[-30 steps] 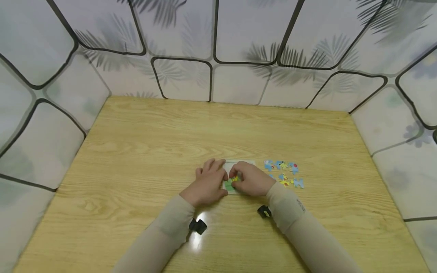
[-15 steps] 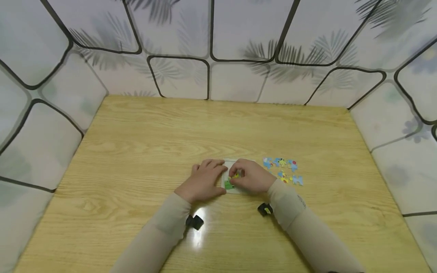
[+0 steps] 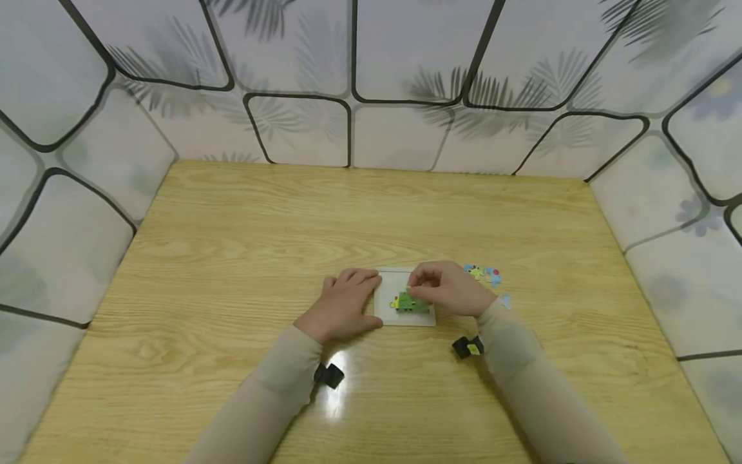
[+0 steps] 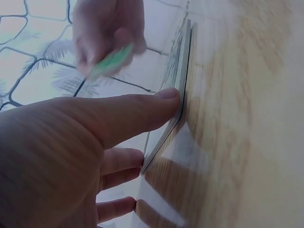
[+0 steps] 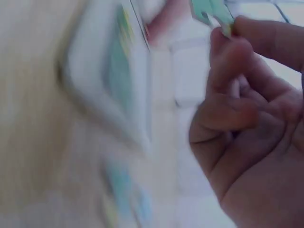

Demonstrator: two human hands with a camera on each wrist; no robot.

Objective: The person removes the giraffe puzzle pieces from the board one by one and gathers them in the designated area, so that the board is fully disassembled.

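Observation:
In the head view a shallow white puzzle tray (image 3: 382,318) lies flat on the table. My left hand (image 3: 338,306) rests at its left side with the fingers spread. The left wrist view shows that thumb (image 4: 142,111) touching the tray's edge, the fingertips at the far corner. My right hand (image 3: 455,288) pinches green puzzle pieces (image 3: 413,303) with a yellow end, held above the tray. They form a thin flat strip, partly visible beside the thumb in the right wrist view. Their far end is hidden by the right hand.
Loose blue and yellow puzzle pieces (image 3: 484,274) lie to the tray's right, partly covered by the right hand. A patterned cloth wall (image 3: 400,135) stands behind the wooden table (image 3: 232,225). The right wrist view is blurred.
My right hand has moved right, lifting the green pieces off the tray's lower left. More of the tray floor shows. My left hand stays at the tray's edge.

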